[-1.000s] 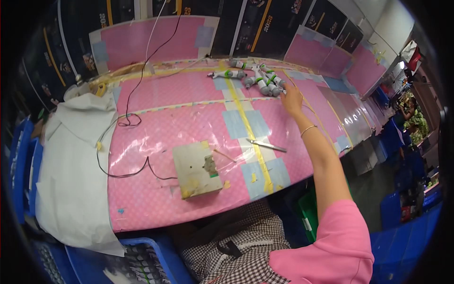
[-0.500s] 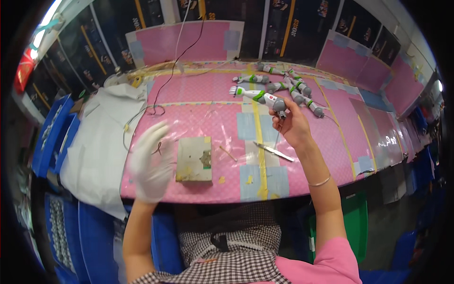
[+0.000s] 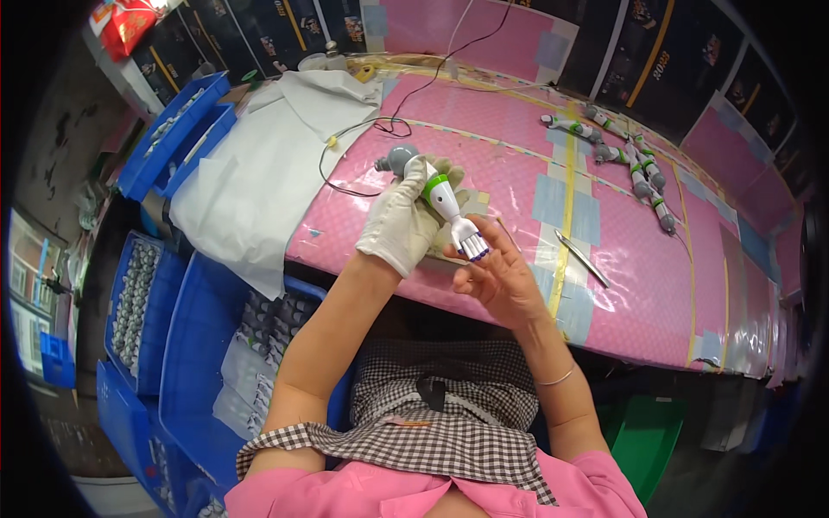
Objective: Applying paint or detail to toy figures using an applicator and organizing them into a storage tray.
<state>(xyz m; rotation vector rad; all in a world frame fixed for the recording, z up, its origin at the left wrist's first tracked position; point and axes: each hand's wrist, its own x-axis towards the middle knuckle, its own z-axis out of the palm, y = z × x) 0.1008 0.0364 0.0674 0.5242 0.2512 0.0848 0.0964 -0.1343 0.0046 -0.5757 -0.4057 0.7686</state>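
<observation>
From here I have the gloved left hand (image 3: 399,220) clamped round the toy arm (image 3: 444,202). Its long axis slants across the palm, grey joint (image 3: 402,159) beyond the hand, purple-tipped fingers (image 3: 471,245) pointing toward the bare right hand (image 3: 503,278), whose fingers stand apart. Beyond both hands, dark panels (image 3: 632,60) carry printed numerals.

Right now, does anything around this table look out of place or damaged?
Nothing looks spilled or plainly damaged. The white sheet is rumpled and hangs past the table at left, so it looks untidy. Also, the left hand, holding a toy arm, is gloved while the right hand is bare, an odd mismatch.
</observation>
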